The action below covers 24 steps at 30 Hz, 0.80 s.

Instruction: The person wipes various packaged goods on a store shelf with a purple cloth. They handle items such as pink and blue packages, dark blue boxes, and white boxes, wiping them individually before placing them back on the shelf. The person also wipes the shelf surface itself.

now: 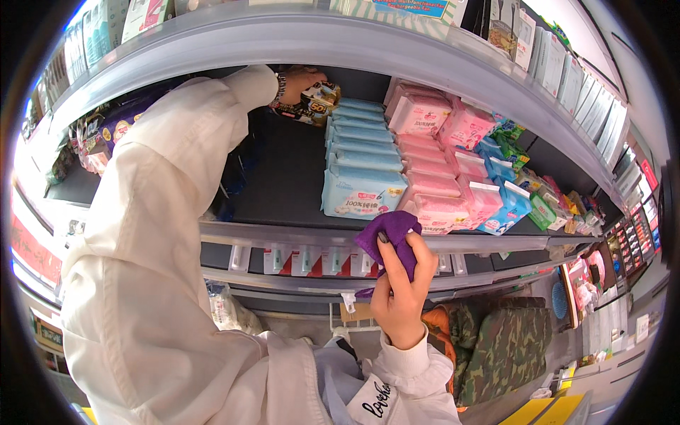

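Note:
My left hand (300,85) reaches deep under the upper shelf, its fingers on a black and gold soft package (311,106) at the back. That package stands beside a row of light blue sanitary pad packs (365,188). In front of the shelf edge, my right hand (404,287) grips a bunched purple cloth (393,241). The cloth hangs before the shelf lip, close to the front blue pack. Pink pad packs (438,210) stand to the right of the blue row, some of them stacked.
The upper shelf's front rail (297,40) arches over my left forearm. Purple packages (119,127) lie left of my sleeve. Below the shelf hang small carded items (305,260). A camouflage quilted cloth (507,350) lies at the lower right. Boxes (550,58) line the upper shelf.

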Each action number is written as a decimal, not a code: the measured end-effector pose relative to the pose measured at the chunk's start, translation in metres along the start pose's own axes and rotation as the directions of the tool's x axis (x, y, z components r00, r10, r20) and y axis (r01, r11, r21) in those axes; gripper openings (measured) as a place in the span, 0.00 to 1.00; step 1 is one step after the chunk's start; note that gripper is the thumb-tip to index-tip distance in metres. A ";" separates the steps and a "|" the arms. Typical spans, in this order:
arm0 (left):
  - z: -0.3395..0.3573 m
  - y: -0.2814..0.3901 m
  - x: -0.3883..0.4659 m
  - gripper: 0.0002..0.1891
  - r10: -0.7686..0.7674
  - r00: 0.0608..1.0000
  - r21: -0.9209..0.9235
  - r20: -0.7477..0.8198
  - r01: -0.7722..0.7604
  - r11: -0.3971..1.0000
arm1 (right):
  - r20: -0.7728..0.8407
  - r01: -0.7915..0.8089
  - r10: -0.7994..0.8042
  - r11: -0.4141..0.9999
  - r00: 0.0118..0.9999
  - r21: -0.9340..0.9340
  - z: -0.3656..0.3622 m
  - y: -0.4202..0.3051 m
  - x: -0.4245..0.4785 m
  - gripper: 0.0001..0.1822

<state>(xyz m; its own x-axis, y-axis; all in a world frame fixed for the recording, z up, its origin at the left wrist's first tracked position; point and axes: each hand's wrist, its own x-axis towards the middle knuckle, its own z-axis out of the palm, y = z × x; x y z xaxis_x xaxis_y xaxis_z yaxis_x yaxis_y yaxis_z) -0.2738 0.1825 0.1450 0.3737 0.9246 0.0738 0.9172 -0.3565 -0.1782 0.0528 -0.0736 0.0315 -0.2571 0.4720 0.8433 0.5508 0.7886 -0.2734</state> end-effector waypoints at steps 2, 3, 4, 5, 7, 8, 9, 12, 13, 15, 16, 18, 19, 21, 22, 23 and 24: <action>0.003 0.002 0.003 0.40 -0.027 0.999 -0.056 0.028 0.028 0.998 | 0.007 0.010 -0.010 1.000 1.000 0.028 0.002 -0.001 -0.001 0.31; 0.007 -0.003 0.002 0.40 -0.006 1.000 -0.094 0.003 0.006 0.996 | 0.012 0.019 -0.019 0.999 1.000 0.044 0.003 -0.002 0.000 0.31; 0.013 -0.012 0.001 0.40 0.011 1.000 -0.131 -0.026 -0.014 0.991 | 0.007 0.023 -0.023 0.998 1.000 0.055 0.004 -0.004 0.000 0.31; 0.019 -0.020 -0.001 0.40 0.025 0.998 -0.166 -0.054 -0.033 0.986 | 0.003 0.027 -0.028 0.997 1.000 0.068 0.005 -0.007 0.000 0.31; 0.027 -0.025 -0.004 0.41 0.048 0.998 -0.172 -0.036 -0.054 0.984 | 0.001 0.021 -0.021 0.995 1.000 0.096 0.007 -0.009 -0.001 0.31; 0.031 -0.028 -0.008 0.41 0.096 0.995 -0.162 -0.027 -0.099 0.982 | 0.000 0.011 -0.012 0.993 1.000 0.116 0.010 -0.011 -0.002 0.31; 0.034 -0.028 -0.003 0.42 0.158 0.987 -0.152 -0.025 -0.160 0.975 | -0.006 0.000 0.001 0.993 1.000 0.122 0.010 -0.010 -0.002 0.31; 0.047 -0.018 -0.012 0.42 -0.118 0.992 0.127 0.048 0.111 0.986 | 0.009 0.022 -0.024 0.989 1.000 0.145 0.010 -0.014 -0.002 0.31; 0.043 -0.015 -0.015 0.41 -0.169 0.984 0.169 0.058 0.157 0.973 | 0.010 0.021 -0.023 0.988 1.000 0.151 0.010 -0.015 -0.002 0.31; 0.025 0.002 -0.025 0.39 -0.239 0.966 0.258 0.099 0.207 0.944 | 0.021 0.025 -0.029 0.987 0.999 0.157 0.010 -0.015 -0.002 0.31; 0.015 0.012 -0.031 0.38 -0.276 0.954 0.297 0.120 0.231 0.926 | 0.035 0.015 -0.020 0.987 0.999 0.160 0.011 -0.013 -0.003 0.31; -0.009 0.024 -0.065 0.36 -0.159 0.987 0.255 0.020 0.149 0.956 | 0.028 -0.024 0.019 0.977 0.999 0.213 0.013 -0.016 -0.001 0.30; -0.021 0.035 -0.079 0.36 -0.090 0.995 0.237 -0.030 0.095 0.967 | 0.026 -0.052 0.047 0.971 0.999 0.232 0.016 -0.015 0.000 0.30; -0.043 0.087 -0.120 0.35 -0.088 0.991 0.123 -0.100 0.100 0.987 | 0.061 -0.084 0.069 0.950 0.996 0.302 0.024 -0.010 0.003 0.33; -0.043 0.104 -0.146 0.34 0.001 0.984 -0.001 -0.178 -0.001 1.000 | 0.074 -0.125 0.105 0.922 0.992 0.365 0.031 -0.011 0.005 0.34; -0.041 0.119 -0.181 0.34 0.050 0.963 -0.112 -0.264 -0.082 0.990 | 0.099 -0.154 0.123 0.881 0.988 0.446 0.043 -0.017 0.009 0.35; -0.041 0.142 -0.205 0.34 -0.001 0.970 -0.351 -0.245 -0.087 0.932 | 0.154 -0.153 0.087 0.857 0.984 0.491 0.051 -0.015 0.015 0.38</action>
<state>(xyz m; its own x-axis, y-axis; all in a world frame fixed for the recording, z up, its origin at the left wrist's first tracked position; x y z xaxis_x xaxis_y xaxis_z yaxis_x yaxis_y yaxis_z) -0.2140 -0.0633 0.1446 0.3951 0.8641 0.3119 0.8709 -0.4603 0.1721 0.0000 -0.0586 0.0246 -0.3278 0.5938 0.7348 0.1212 0.7978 -0.5906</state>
